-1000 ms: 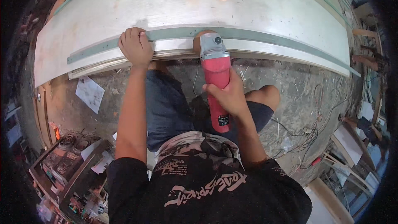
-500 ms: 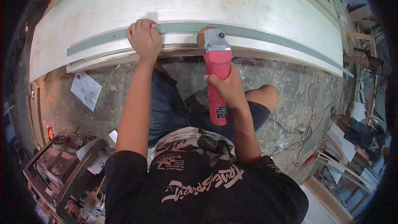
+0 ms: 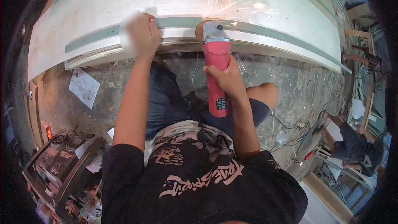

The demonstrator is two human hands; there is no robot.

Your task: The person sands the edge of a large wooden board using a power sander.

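Note:
My right hand [image 3: 227, 79] is wrapped round the body of a red angle grinder [image 3: 217, 60] with a grey metal head. The tan rounded edge of its disc [image 3: 200, 30] meets a long grey-green strip [image 3: 178, 22]. Bright sparks [image 3: 213, 4] spray away from that spot, so the strip looks like metal. To the left, my left hand [image 3: 145, 35] is closed over the same strip, holding it against a pale board [image 3: 99, 12]; its fingers are partly smeared. The strip lies along the board's near edge.
Stacked sheet edges [image 3: 99, 56] show under the board. Cables [image 3: 300, 132] tangle on the floor at right, near a crouching person [image 3: 352, 141]. A paper sheet [image 3: 84, 88] lies on the floor at left, and a dark machine [image 3: 62, 157] stands at lower left.
Sparks have appeared at the disc, where there were none. The grinder has moved slightly forward over the strip. My left hand stays at the strip. The person at right has come further into view.

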